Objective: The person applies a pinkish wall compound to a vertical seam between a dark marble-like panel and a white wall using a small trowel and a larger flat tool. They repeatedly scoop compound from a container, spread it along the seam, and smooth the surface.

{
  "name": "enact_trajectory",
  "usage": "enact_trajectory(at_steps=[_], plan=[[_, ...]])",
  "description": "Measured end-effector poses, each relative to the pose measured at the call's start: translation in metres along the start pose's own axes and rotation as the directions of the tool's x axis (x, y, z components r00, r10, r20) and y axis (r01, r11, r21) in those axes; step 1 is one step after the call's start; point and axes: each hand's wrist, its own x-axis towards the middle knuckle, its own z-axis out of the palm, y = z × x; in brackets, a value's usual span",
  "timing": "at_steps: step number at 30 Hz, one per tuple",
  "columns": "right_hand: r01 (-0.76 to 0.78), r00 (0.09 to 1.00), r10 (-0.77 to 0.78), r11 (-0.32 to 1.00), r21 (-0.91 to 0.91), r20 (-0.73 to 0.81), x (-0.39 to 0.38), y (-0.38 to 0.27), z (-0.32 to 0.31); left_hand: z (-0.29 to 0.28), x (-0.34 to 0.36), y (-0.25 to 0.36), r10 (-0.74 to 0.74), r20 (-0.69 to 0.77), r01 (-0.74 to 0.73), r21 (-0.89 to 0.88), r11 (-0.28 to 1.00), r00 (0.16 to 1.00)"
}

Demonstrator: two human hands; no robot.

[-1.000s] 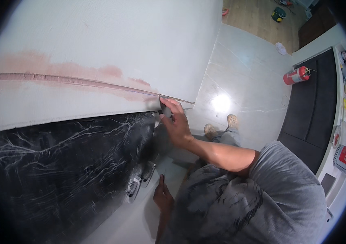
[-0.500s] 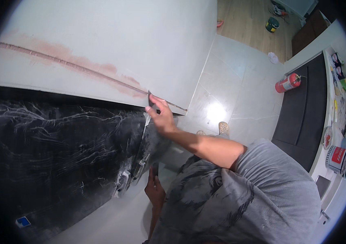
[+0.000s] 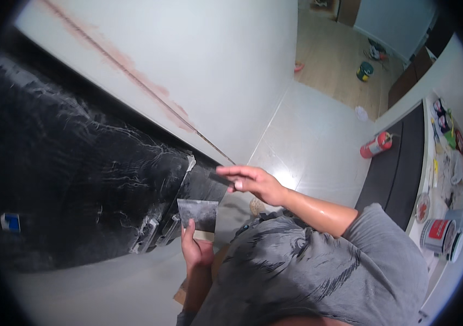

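Observation:
My right hand [image 3: 258, 183] is closed on a small dark scraper [image 3: 221, 180], its thin blade pointing left, just off the corner of a white panel [image 3: 209, 70]. A narrow groove [image 3: 150, 91] runs along that panel, with pinkish filler [image 3: 174, 111] smeared around part of it. Lower down, my left hand [image 3: 196, 251] grips a wide, flat metal putty knife [image 3: 201, 213] with its blade up and grey smears on it. The two blades are apart. Below the white panel's edge lies a black surface with pale veins [image 3: 90, 163].
At the right, a ledge carries a tin with a red label [image 3: 437, 234], a round tub [image 3: 423, 207] and several small tools. A red fire extinguisher [image 3: 376, 145] is by a dark grey panel [image 3: 397, 168]. Farther off, a dark bucket [image 3: 365, 71] stands on the wooden floor.
My right hand has drawn back off the groove, down and to the right, with the scraper. My left hand has risen slightly, bringing the putty knife's blade into full view. The view has turned.

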Motion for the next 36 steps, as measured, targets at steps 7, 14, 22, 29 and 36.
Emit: enact_trajectory(at_steps=[7, 14, 22, 29, 36], plan=[[0.467, 0.849, -0.271, 0.786, -0.404, 0.454, -0.111, -0.111, 0.005, 0.091, -0.055, -0.024, -0.099, 0.397, 0.164, -0.134, 0.977, 0.912], [0.266, 0.964, -0.177, 0.614, -0.743, 0.200, -0.243, -0.161, -0.062, 0.158, -0.147, -0.106, -0.205, 0.411, 0.258, -0.077, 0.963, 0.888], [0.283, 0.954, -0.271, 0.689, -0.667, 0.125, -0.321, -0.157, -0.057, 0.203, -0.207, -0.144, -0.168, 0.409, 0.224, -0.093, 0.970, 0.897], [0.140, 0.883, 0.028, 0.937, 0.321, -0.468, -0.342, -0.148, -0.092, 0.194, -0.218, -0.158, -0.095, 0.374, 0.053, 0.123, 0.991, 0.923], [0.151, 0.966, -0.016, 0.844, 0.516, -0.257, -0.328, -0.088, -0.092, 0.239, -0.212, -0.217, -0.106, 0.487, -0.037, 0.275, 0.961, 0.867]])
